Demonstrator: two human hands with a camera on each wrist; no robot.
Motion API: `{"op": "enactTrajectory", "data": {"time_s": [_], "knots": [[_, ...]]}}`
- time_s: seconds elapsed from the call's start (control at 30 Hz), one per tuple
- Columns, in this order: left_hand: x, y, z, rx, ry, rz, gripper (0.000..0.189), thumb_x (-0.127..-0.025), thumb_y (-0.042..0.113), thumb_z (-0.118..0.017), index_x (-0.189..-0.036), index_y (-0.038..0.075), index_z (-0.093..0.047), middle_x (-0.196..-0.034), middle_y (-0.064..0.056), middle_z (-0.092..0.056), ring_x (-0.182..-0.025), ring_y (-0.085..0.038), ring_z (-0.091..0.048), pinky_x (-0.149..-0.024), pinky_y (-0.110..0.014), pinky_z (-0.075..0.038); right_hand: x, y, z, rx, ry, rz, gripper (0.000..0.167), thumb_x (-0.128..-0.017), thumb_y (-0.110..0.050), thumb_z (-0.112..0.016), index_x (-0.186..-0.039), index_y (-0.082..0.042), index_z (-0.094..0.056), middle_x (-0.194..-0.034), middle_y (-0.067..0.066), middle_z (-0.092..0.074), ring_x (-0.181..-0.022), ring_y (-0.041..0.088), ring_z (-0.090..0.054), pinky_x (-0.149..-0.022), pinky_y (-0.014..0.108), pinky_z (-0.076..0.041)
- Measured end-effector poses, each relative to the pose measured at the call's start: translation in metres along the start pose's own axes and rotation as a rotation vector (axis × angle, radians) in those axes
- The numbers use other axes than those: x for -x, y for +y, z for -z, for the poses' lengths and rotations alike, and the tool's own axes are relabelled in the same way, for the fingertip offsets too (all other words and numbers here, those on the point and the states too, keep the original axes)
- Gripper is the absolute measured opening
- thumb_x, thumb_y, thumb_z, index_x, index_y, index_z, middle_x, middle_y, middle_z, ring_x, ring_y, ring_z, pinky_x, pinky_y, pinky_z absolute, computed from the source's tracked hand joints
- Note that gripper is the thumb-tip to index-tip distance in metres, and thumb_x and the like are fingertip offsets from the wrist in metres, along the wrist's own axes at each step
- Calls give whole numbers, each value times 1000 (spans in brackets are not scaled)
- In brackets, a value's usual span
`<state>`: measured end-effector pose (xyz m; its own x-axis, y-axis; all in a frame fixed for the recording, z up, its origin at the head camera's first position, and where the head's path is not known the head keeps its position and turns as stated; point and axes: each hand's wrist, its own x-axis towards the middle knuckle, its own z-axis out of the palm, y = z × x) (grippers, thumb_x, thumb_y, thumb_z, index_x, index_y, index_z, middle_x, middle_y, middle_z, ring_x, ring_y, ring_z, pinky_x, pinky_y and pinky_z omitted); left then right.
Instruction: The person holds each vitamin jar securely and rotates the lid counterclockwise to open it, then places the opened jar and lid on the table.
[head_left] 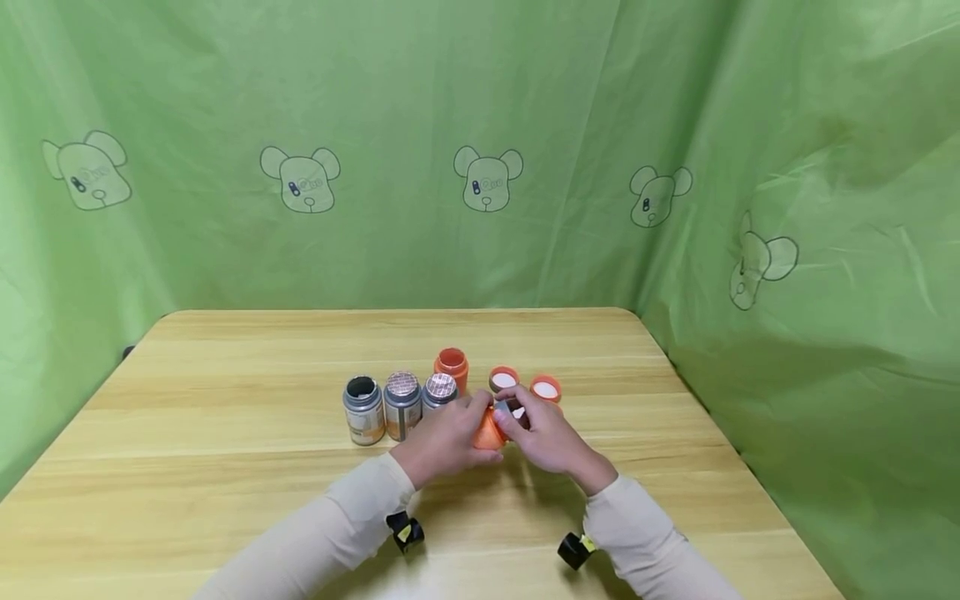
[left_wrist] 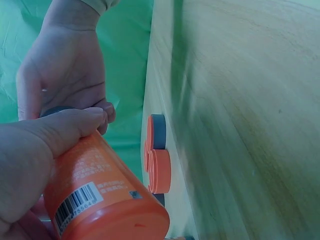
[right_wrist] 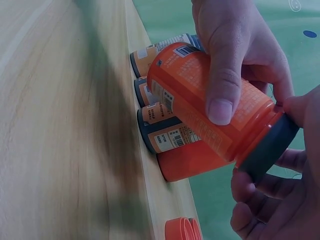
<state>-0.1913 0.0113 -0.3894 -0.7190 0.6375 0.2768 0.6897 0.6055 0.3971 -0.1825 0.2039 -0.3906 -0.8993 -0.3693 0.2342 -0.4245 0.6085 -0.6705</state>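
Note:
My left hand [head_left: 444,440] grips an orange bottle [right_wrist: 192,92] with a barcode label, tilted above the table. On its neck sits a dark grey cap [right_wrist: 269,149], which my right hand [head_left: 553,440] pinches between thumb and fingers. In the left wrist view the bottle's base [left_wrist: 125,222] faces the camera. To the left of the hands stand a grey bottle with an open mouth [head_left: 364,417] and two grey bottles with foil-patterned tops, one [head_left: 403,407] beside the other [head_left: 439,388]. Behind them stands an uncapped orange bottle [head_left: 452,363].
Loose caps lie beyond the right hand, among them two with white inner faces, one [head_left: 504,380] left of the other [head_left: 546,389]. The wooden table [head_left: 247,400] meets a green curtain [head_left: 390,250] at its back and sides.

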Motion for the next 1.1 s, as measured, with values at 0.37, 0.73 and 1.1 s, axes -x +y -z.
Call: {"op": "enactTrajectory", "data": {"time_s": [0.37,0.73,1.1], "knots": [[-1,-1,-1,1,11,2,61,-78,36,-81,-120,6,-48,-92,-5,-59,-71,-12,-55,-59,-22,-47,-1,2,1,3,0,19,38,-100,-28,-51,-126,1,-52,-104,8,-62,-78,21,-59,-69,29,-49],[-1,-1,1,-13,2,29,64,-78,37,-82,-120,3,-49,-93,-6,-60,-73,-12,-56,-60,-21,-48,-1,4,2,-17,-23,60,34,-100,-22,-50,-127,-2,-51,-111,12,-60,-81,22,-59,-72,31,-49],[-3,3,3,-56,-36,63,64,-78,43,-80,-119,0,-55,-94,-6,-61,-74,-12,-57,-63,-23,-50,0,7,0,-30,-13,42,32,-99,-21,-53,-126,-3,-52,-106,9,-61,-79,21,-59,-69,29,-49]]}}
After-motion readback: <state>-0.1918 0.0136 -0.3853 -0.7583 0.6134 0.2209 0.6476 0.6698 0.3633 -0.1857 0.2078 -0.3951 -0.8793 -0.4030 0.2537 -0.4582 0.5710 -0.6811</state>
